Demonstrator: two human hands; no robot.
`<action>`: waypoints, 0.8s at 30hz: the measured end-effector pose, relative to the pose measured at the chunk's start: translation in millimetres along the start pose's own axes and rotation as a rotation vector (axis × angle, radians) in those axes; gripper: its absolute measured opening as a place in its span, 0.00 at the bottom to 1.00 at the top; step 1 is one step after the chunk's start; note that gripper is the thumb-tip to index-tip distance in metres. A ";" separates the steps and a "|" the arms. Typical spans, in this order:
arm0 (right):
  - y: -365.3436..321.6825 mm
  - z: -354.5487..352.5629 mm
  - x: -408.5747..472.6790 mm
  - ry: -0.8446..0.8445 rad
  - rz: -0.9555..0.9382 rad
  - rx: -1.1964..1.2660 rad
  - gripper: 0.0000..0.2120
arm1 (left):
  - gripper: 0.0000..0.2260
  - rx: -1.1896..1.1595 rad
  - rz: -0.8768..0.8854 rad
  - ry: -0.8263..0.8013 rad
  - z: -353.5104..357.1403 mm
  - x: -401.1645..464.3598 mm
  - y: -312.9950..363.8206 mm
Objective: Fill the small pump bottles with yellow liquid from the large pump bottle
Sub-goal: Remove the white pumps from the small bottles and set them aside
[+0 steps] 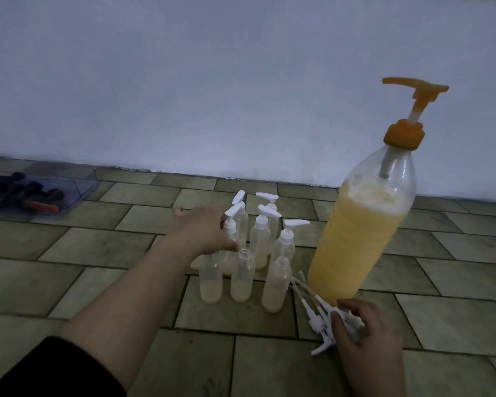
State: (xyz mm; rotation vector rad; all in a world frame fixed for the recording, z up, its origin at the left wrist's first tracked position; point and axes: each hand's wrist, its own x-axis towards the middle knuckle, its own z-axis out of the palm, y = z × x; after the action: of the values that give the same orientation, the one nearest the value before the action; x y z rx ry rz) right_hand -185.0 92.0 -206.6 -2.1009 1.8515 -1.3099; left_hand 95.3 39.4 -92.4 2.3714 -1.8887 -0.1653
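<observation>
**Left hand among the small bottles, right hand on loose pumps**

On a floor of grey-green rectangular tiles (103,245) stands a tall clear plastic bottle (361,239) with an orange pump head, at about 3 o'clock from the frame's centre. It is filled roughly three-quarters with opaque yellow liquid, foamy at the top, and appears tilted in this wide-angle view.

Just left of it, near the centre, is a cluster of small clear plastic pump bottles (259,245). The ones at the back, toward 12 o'clock, carry white pump tops. Three at the front have open necks: the left open bottle (211,279), the middle open bottle (242,277) and the right open bottle (275,285), each with a little pale yellow liquid at the bottom.

The left hand (204,227) reaches in from 8 o'clock, its fingers curled round a capped small bottle (231,233) at the cluster's left side; how tight the grip is cannot be told.

The right hand (364,328), at 5 o'clock, rests on a bunch of loose white pump heads with long dip tubes (315,305) lying on the tiles just in front of the tall bottle's base. Its fingers bend over them, touching them; whether it pinches one is unclear.

At 9 o'clock sits a clear plastic tray (78,190) holding dark objects, against a pale blue-grey wall (212,81).
</observation>
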 end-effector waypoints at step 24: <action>-121.8 -60.9 58.1 0.087 -0.056 0.586 0.05 | 0.09 -1.225 0.162 0.390 -60.4 -64.0 4.7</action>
State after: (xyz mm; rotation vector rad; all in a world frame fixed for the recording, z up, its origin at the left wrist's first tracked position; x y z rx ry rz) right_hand -129.8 106.6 -70.0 -1.8073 1.2203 -1.7143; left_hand 85.7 101.7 -30.8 1.2841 -1.1890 -0.5836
